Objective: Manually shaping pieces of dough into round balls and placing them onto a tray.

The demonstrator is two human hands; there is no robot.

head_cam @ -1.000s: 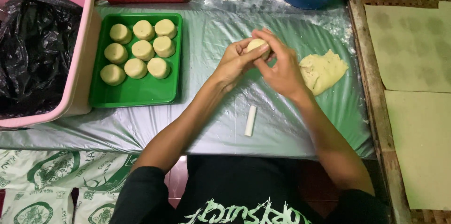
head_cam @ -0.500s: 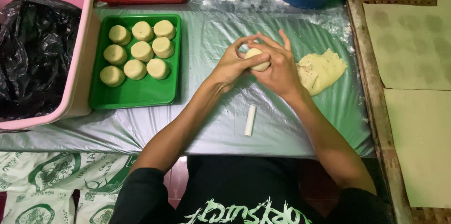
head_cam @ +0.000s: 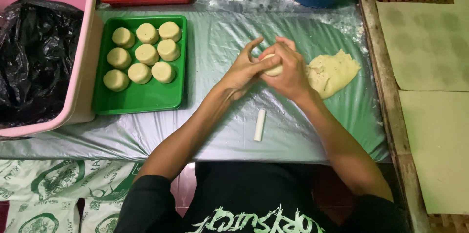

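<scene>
Plastic sheet [head_cam: 220,130] covers my table. My left hand [head_cam: 242,69] and right hand [head_cam: 288,69] both close around one dough ball [head_cam: 274,68], shaping it beside the dough lump [head_cam: 332,71]. Next it needs careful placing in the green tray [head_cam: 141,97].

Left hand [head_cam: 243,69] and right hand [head_cam: 288,71] cupping a dough ball [head_cam: 274,66]; dough slab [head_cam: 333,71] beside, green tray [head_cam: 141,97] left

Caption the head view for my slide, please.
Both hands cup a dough piece beside a dough slab and green tray.
</scene>
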